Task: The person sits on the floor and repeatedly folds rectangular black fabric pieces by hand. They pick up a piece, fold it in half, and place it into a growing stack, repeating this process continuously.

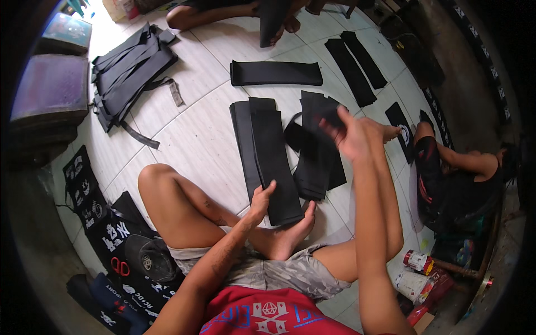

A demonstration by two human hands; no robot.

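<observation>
My left hand grips the near left edge of a stack of black fabric-like strips, its thumb lying over the top strip. More black strips lie under and left of that stack. Blurred by motion, my right hand is over a second, looser pile of black strips. Its thumb is raised, and a dark blurred piece shows by its fingers; whether they hold it I cannot tell. A folded black strip is not distinguishable near my bare foot.
Beyond lie a flat black stack and two long strips. A large black heap is at far left. Red-handled scissors and a cap rest at lower left. Paint-stained cans stand right. Two other people sit nearby.
</observation>
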